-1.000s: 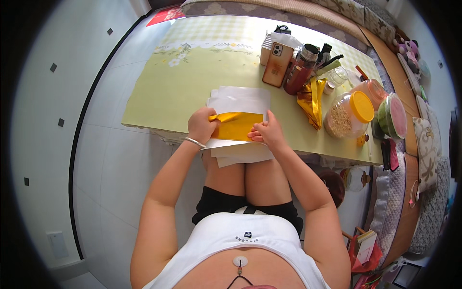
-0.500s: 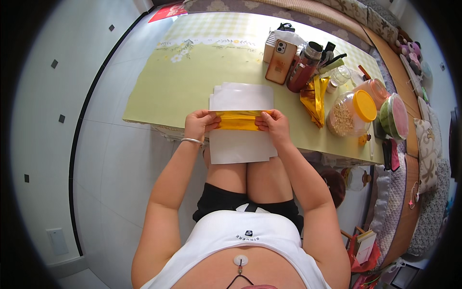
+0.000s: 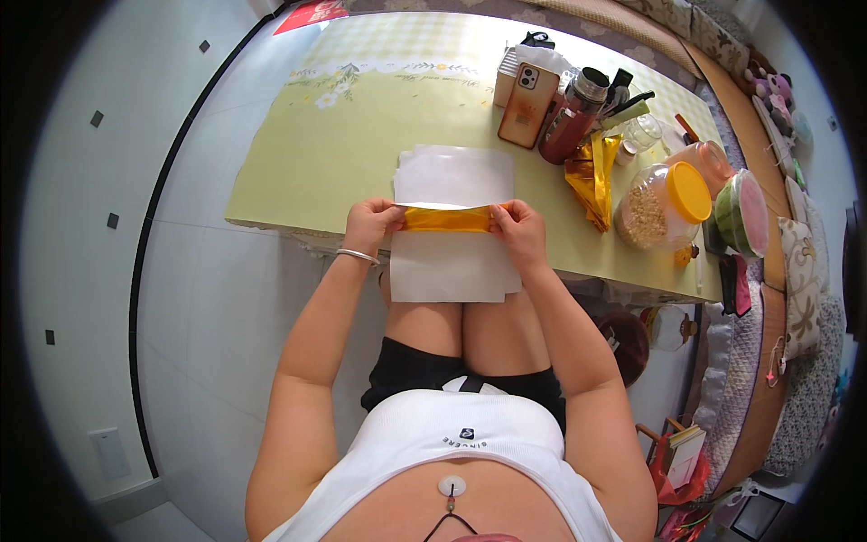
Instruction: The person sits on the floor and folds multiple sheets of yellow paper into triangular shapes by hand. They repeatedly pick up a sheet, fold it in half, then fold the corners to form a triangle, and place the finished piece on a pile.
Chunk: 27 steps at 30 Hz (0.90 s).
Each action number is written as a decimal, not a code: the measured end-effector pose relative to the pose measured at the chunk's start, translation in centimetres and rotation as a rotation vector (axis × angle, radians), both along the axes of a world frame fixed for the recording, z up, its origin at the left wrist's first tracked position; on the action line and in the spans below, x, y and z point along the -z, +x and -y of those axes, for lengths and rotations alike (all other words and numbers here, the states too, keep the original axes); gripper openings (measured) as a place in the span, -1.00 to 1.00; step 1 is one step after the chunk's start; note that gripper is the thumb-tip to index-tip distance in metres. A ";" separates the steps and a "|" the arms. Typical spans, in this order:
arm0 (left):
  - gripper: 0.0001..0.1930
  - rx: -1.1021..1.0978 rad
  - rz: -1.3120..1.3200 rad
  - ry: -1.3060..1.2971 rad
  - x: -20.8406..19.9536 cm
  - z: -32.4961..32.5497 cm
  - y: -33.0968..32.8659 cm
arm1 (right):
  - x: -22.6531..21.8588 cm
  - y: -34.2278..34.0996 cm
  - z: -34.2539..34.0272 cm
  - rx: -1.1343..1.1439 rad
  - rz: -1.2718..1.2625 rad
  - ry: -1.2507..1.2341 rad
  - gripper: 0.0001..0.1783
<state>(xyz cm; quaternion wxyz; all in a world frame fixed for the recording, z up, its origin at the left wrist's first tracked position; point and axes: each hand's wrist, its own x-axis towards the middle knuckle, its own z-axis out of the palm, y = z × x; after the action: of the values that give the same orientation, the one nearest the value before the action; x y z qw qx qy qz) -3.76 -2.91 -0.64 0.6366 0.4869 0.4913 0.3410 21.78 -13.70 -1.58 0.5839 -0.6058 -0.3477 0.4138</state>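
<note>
A strip of shiny gold foil paper [image 3: 447, 219] is stretched level between my two hands. My left hand [image 3: 372, 226] pinches its left end, and my right hand [image 3: 517, 230] pinches the right end. Beneath it lie white paper sheets [image 3: 454, 176], partly on the table and partly reaching out over my thighs. The sheets' edges do not line up. Folded gold foil pieces [image 3: 592, 181] stand in a bundle on the table, to the right of my right hand.
The table [image 3: 307, 154] has a yellow-green cover. At its right are a phone [image 3: 529, 106], a dark red flask [image 3: 571, 122], a jar with a yellow lid [image 3: 687, 192] and a cut watermelon piece [image 3: 741, 214]. A round brown stool [image 3: 623, 343] stands below the table edge.
The gold foil strip looks narrower from near to far than before. Both hands still grip its ends and have shifted only slightly.
</note>
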 end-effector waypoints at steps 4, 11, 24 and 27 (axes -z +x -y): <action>-0.88 0.022 -0.024 0.070 0.3 0.4 -0.1 | 0.3 0.5 0.1 0.012 0.179 -0.088 -0.71; -0.82 0.093 -0.297 0.341 0.9 0.6 -0.8 | 0.1 0.7 0.6 -0.012 0.436 -0.188 -0.66; -0.80 0.164 -0.567 0.598 -0.5 1.3 -1.2 | -2.0 -0.4 2.4 -0.015 0.681 -0.249 -0.67; -0.79 0.163 -0.584 0.644 -0.3 1.4 -1.2 | -2.0 -0.5 2.6 -0.025 0.744 -0.261 -0.67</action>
<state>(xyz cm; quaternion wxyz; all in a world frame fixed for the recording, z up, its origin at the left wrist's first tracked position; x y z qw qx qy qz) -4.95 -4.28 -0.31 0.3117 0.7736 0.4792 0.2734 21.30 -16.25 0.40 0.3311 -0.7792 -0.4874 0.2137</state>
